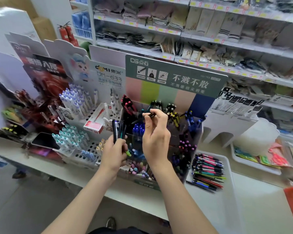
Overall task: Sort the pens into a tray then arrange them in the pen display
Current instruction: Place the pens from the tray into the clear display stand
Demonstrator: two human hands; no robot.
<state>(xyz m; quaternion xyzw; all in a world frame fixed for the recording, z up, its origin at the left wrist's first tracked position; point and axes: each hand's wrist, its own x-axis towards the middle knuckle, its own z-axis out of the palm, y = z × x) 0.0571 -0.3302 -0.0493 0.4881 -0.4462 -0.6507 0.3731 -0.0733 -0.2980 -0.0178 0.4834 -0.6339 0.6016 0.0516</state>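
The white worktop carries the pen display at centre. Just beside it, at 4 o'clock, lies a white tray of pens. White holed racks stand at 9 o'clock. A far tray of packets sits at 3 o'clock.

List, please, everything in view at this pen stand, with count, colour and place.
pen display: one, green header, dark compartments, centre.
tray: one, white, right of the display.
tray pens: many, mixed colours, lying in the tray.
pen bundle: several, dark, held upright before the display.
single pen: one, dark, held above the display.
purple-capped pens: many, white, left stand, rear.
teal-capped pens: many, white, left stand, front.
phone: one, black, left of the teal-capped pens.
fire extinguishers: two, red, back left.
left hand: grips the pen bundle.
right hand: pinches the single pen.
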